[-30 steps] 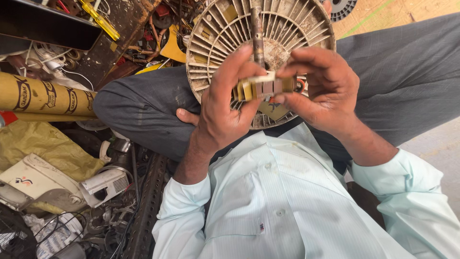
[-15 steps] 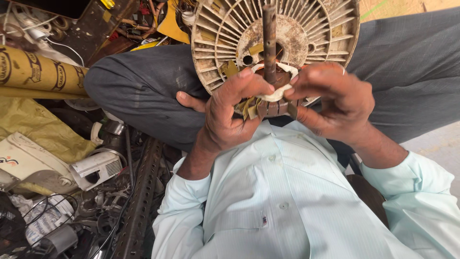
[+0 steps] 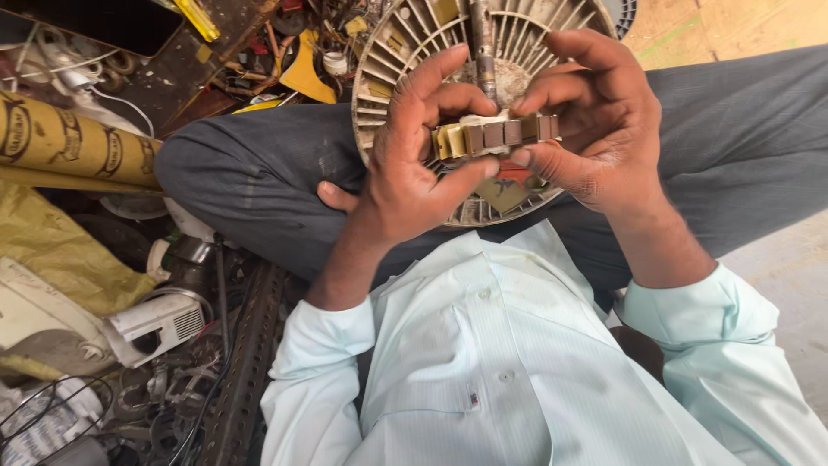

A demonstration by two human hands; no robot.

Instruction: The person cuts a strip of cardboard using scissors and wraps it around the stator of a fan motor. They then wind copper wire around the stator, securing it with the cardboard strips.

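Floor (image 3: 793,285), bare concrete at right; left of frame: yellow cardboard tube (image 3: 69,142), perforated metal strip (image 3: 246,362), white plastic housing (image 3: 155,324), tangled wires (image 3: 52,414).

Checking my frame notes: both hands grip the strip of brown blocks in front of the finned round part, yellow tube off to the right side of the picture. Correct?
Not quite. The head view shows the yellow tube on the left side. The rest holds: left hand and right hand grip the strip of brown blocks before the finned round part.
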